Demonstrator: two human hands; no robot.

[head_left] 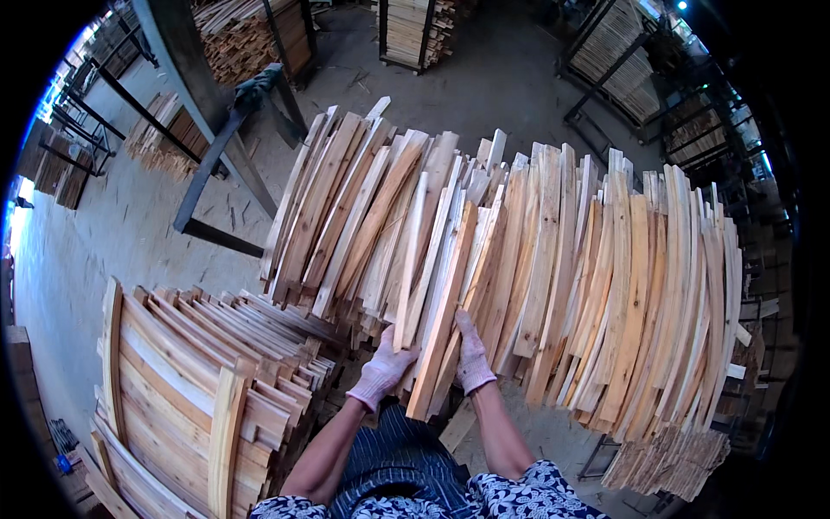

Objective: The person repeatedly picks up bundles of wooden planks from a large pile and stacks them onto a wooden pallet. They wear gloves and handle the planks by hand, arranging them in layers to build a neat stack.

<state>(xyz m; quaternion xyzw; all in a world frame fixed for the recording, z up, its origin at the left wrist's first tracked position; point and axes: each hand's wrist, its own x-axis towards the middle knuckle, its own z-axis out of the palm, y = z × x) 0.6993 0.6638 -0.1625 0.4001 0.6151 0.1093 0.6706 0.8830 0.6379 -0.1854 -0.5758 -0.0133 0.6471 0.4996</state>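
Observation:
Both of my hands wear pale pinkish-white work gloves. At the near ends of a long row of wooden slats, my left hand (386,368) is closed against the left side of a few slats. My right hand (473,353) presses the same small bunch from the right, its thumb side up along the wood. An orange-toned slat (443,316) sticks out toward me between the hands. The rest of the slat pile (562,251) spreads left and right, its pieces lying side by side at slightly uneven lengths. My fingertips are partly hidden behind the wood.
On the left stands a stack of slatted wooden panels (173,381). A metal frame (220,156) with a dark cloth (258,85) rises behind it. Racks of stacked wood (415,33) stand farther back, and another bundle of slats (666,463) sits low on the right.

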